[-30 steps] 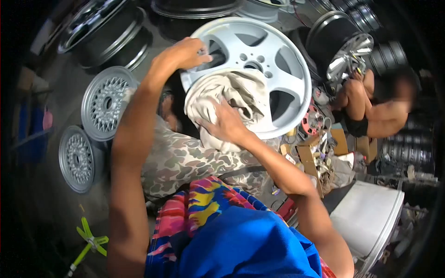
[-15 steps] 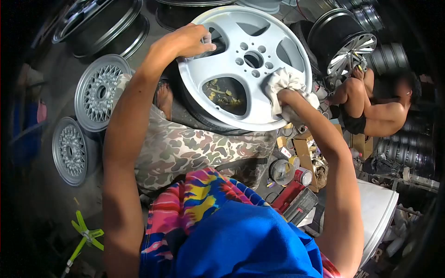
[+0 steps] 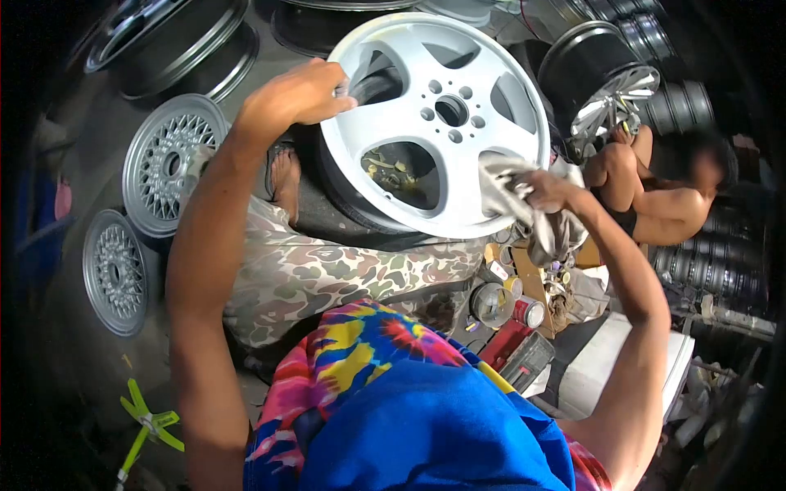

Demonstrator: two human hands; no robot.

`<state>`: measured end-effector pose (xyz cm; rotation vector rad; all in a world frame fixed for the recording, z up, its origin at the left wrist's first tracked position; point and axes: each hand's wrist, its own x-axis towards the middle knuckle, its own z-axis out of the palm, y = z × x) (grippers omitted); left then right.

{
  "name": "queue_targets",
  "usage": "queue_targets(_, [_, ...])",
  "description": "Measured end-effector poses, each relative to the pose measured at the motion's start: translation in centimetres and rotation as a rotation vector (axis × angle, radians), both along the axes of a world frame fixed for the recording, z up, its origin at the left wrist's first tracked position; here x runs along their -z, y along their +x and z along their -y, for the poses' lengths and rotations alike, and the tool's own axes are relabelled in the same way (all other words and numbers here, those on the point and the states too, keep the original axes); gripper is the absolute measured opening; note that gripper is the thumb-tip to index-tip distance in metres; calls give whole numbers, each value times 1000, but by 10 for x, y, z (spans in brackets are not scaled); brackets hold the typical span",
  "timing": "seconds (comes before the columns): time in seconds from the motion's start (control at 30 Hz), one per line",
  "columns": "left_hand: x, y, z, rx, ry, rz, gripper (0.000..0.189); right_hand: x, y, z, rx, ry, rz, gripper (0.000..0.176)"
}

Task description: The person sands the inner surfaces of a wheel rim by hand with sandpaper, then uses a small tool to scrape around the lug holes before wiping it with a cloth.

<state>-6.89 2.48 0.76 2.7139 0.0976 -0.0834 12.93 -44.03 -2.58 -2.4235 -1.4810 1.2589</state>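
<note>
A pale grey-white alloy wheel rim [image 3: 467, 178] with wide spokes lies tilted in front of me, face up, on top of a dark tyre or rim. My right hand [image 3: 553, 192] is closed on a crumpled off-white cloth [image 3: 557, 237], at the rim's lower right edge. Part of the cloth rests against a spoke and the rest hangs past the edge. My left hand [image 3: 304, 92] is at the rim's upper left edge with its fingers curled. Something small and pale shows at its fingertips, but I cannot make out what it is.
Two silver mesh wheels [image 3: 176, 168] stand at the left, below larger rims [image 3: 184, 49]. At the right, another person [image 3: 655, 192] sits by a machined-face wheel [image 3: 618, 102]. Cans [image 3: 528, 312], a red toolbox [image 3: 517, 348] and a white box [image 3: 602, 364] lie nearer. A green star-shaped stand [image 3: 151, 421] is lower left.
My right hand has moved right and slightly down, pulling the cloth partly off the spoke. My left hand has shifted left toward the rim's outer edge. The view has shifted slightly.
</note>
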Motion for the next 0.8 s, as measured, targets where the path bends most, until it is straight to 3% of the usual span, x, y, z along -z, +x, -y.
queue_targets(0.03, [-7, -1, 3, 9, 15, -45, 41, -39, -18, -11, 28, -16, 270, 42])
queue_targets(0.13, [-28, -1, 18, 99, -6, -119, 40, -48, 7, 0, -137, 380, 787, 19])
queue_targets(0.2, [-26, -9, 30, 160, -43, -32, 37, -43, 29, 17, 62, 553, 1136, 27])
queue_targets(0.27, [-37, -17, 53, 155, -51, -204, 37, -66, 25, -4, 441, 757, 1376, 33])
queue_targets(0.33, [-26, -26, 68, 357, -127, -226, 36, -57, 44, 5, 706, 785, 1000, 36])
queue_targets(0.4, [-24, -35, 95, 431, -133, -397, 35, -24, 60, 1, 415, 740, 738, 31])
queue_targets(0.43, [-19, -40, 105, 489, -136, -404, 35, -8, 79, -3, 433, 462, 503, 29])
queue_targets(0.5, [-2, -49, 122, 576, -134, -379, 37, 17, 109, -35, 423, 257, 633, 29])
queue_targets(0.63, [18, -53, 127, 583, -84, -274, 34, 53, 155, -100, 221, 442, 759, 23])
queue_targets(0.67, [20, -53, 124, 572, -47, -218, 28, 66, 165, -104, 502, 369, 565, 24])
queue_targets(0.7, [13, -49, 124, 537, -36, -322, 25, 75, 169, -100, 779, 275, 358, 25])
queue_targets(0.73, [12, -49, 125, 531, -44, -318, 25, 53, 132, -106, 911, 437, 221, 28])
queue_targets(0.8, [11, -49, 128, 586, 187, -428, 24, 26, 79, -102, 905, 495, 9, 27])
